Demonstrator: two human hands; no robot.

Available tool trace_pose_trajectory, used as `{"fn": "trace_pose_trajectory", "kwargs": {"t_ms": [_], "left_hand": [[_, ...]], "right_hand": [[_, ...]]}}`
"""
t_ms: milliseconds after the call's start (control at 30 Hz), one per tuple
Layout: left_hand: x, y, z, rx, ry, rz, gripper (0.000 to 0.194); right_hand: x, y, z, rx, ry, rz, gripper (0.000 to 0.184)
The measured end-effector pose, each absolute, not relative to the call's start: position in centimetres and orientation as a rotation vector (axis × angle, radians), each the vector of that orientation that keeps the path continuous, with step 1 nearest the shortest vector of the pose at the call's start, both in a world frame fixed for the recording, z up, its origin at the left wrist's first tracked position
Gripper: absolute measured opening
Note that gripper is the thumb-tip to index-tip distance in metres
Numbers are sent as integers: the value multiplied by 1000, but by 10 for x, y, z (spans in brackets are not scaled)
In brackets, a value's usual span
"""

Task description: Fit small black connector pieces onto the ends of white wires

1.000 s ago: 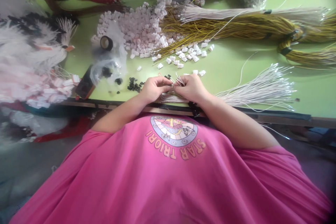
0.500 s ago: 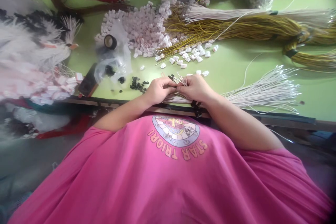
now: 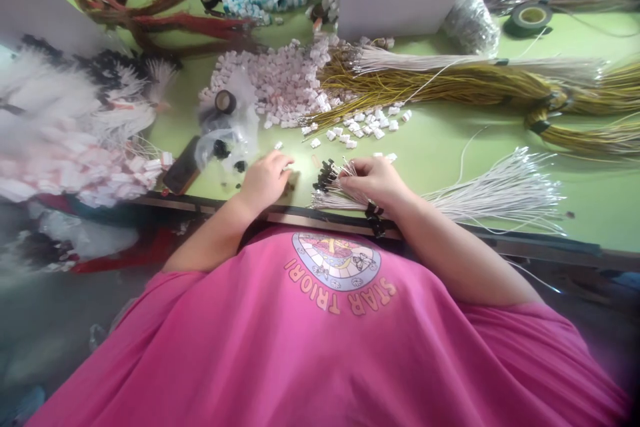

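Note:
My right hand is closed around the ends of several thin white wires. Small black plastic pieces sit clustered at the tips of these wires, just left of my fingers. Away to the left, my left hand hovers low over the table, where loose black pieces show partly under it. Its fingers reach rightward, slightly apart, with nothing visible between them. A bundle of white wires lies under my right forearm and fans out to the right, its near part bound with black tape.
White connector housings are heaped beyond my hands. Yellow-green wires stretch along the back right. A black tape roll rests on a clear plastic bag. More white connectors and wires pile up at left. A green tape roll lies far right.
My left hand has parted from the wires and moved left over the loose black pieces. My right hand keeps its hold. The view has tilted up a little.

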State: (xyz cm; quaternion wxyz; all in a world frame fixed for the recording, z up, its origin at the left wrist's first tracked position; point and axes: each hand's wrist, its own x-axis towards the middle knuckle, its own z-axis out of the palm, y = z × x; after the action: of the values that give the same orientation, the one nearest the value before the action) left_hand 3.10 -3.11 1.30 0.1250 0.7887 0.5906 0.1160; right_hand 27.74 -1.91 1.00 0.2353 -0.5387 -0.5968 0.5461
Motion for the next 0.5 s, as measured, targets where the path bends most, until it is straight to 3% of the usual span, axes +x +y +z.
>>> {"fn": "trace_pose_trajectory", "kwargs": {"t_ms": [133,500], "left_hand": [[14,-34,4,2260,1923,128,25],[22,-25,-2,2294,1871,225,16]], "right_hand": [[277,-19,10,-1480,-1566,1520,19],[273,-20,10,-1512,-1536,1498,15]]}}
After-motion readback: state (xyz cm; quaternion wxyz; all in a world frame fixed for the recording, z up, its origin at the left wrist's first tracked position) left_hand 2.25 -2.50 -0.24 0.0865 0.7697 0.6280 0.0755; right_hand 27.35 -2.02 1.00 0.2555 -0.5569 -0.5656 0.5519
